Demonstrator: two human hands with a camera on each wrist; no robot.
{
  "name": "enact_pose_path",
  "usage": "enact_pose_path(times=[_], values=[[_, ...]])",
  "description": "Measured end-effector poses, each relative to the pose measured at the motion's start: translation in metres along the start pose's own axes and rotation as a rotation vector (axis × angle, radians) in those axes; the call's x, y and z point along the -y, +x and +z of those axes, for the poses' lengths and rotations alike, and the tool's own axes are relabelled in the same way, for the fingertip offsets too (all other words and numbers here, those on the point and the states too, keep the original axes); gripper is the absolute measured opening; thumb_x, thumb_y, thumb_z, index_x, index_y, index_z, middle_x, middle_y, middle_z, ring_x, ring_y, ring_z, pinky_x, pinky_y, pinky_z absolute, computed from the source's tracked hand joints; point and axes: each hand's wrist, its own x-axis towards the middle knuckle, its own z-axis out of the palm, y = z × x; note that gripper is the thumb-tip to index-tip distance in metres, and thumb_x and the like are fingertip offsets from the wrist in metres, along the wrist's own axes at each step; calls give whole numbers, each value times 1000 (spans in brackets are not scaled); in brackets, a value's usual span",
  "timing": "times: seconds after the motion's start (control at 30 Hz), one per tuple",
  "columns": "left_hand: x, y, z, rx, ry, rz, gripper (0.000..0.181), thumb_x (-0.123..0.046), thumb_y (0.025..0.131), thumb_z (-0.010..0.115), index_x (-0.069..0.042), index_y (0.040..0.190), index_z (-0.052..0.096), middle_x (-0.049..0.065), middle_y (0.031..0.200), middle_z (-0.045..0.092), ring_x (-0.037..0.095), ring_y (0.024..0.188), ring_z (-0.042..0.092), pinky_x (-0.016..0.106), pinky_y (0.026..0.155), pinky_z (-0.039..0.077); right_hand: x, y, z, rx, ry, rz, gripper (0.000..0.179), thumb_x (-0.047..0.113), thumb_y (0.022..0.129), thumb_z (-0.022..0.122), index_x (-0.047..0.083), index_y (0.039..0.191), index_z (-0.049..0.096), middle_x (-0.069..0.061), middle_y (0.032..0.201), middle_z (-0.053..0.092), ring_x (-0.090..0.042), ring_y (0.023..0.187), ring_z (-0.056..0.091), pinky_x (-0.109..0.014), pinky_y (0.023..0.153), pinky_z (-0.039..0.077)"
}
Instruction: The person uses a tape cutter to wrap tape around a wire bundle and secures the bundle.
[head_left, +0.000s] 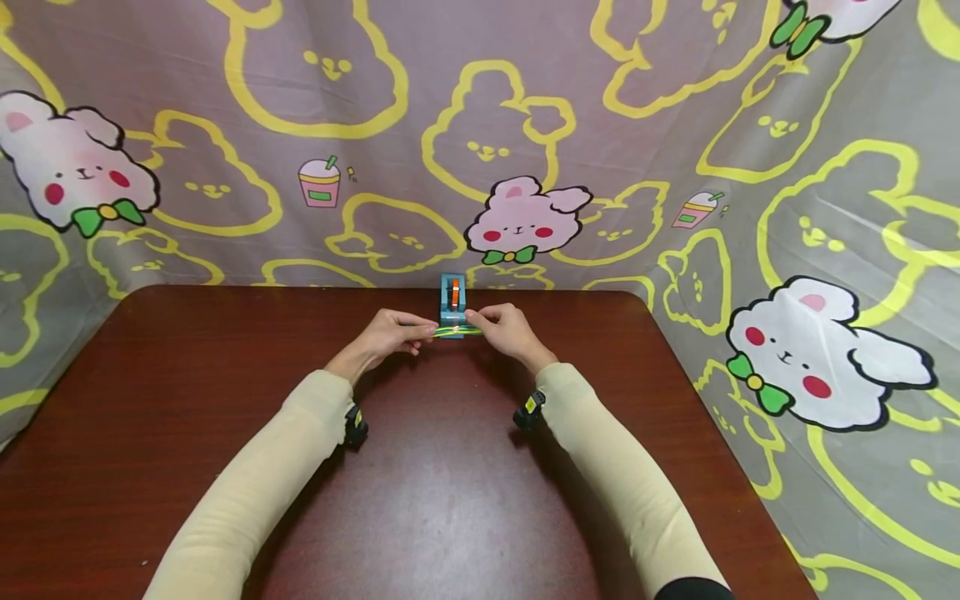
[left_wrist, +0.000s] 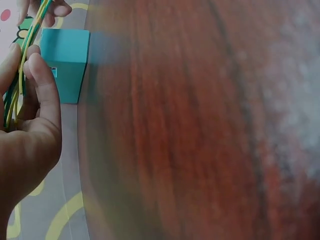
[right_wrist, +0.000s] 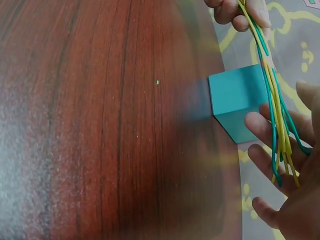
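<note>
A bundle of thin green and yellow wires [right_wrist: 277, 115] is held up sideways between both hands, just in front of a blue tape dispenser [head_left: 452, 287]. My left hand [head_left: 386, 335] pinches the bundle's left part between thumb and fingers. The wires' right ends fan out over the spread, slightly bent fingers [right_wrist: 259, 126] of my right hand [head_left: 512, 332], whose thumb stands apart from them in the right wrist view. A shiny clear patch crosses the bundle's middle. Behind it, an orange roll [head_left: 455, 293] sits in the dispenser.
The dispenser stands at the far edge of the brown wooden table [head_left: 442, 467], close to a patterned cloth [head_left: 405, 167] that hangs behind and at the right. A tiny pale speck [right_wrist: 157, 82] lies on the tabletop. Both wrists carry small black cameras [head_left: 356, 427].
</note>
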Motion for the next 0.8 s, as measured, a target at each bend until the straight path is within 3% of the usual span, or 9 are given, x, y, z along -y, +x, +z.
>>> enact_pose_path(times=[0.3, 0.4, 0.53, 0.63, 0.8], values=[[1, 0, -1, -10, 65, 42, 32, -9, 93, 74, 11, 118, 69, 23, 97, 73, 20, 71, 61, 27, 60, 57, 3, -2, -3, 81, -75, 14, 32, 42, 98, 65, 13, 100, 80, -10, 82, 74, -19, 68, 56, -33, 63, 42], [2, 1, -1, -17, 94, 56, 33, -9, 92, 75, 11, 118, 69, 19, 95, 74, 22, 72, 62, 27, 60, 57, 3, -2, -5, 109, -122, -6, 30, 40, 98, 67, 15, 104, 80, -7, 83, 75, -18, 76, 62, -40, 81, 42], [3, 1, -1, -28, 113, 76, 35, -8, 91, 76, 12, 119, 68, 9, 88, 73, 22, 71, 62, 27, 59, 57, 5, -2, -7, 121, -209, -51, 26, 38, 96, 70, 17, 105, 81, 2, 90, 76, -15, 97, 65, -52, 105, 28], [2, 2, 0, -33, 123, 90, 35, -7, 90, 77, 12, 118, 68, 7, 91, 73, 23, 73, 63, 27, 60, 57, 5, 0, -8, 126, -255, -71, 24, 38, 94, 72, 19, 104, 81, 8, 96, 75, -16, 101, 64, -53, 105, 28], [1, 1, 1, -39, 145, 95, 31, -6, 88, 78, 7, 116, 72, 15, 107, 73, 30, 88, 66, 30, 66, 58, 6, 0, -8, 117, -306, -111, 20, 36, 93, 74, 19, 102, 81, 10, 95, 75, -13, 96, 64, -48, 101, 33]])
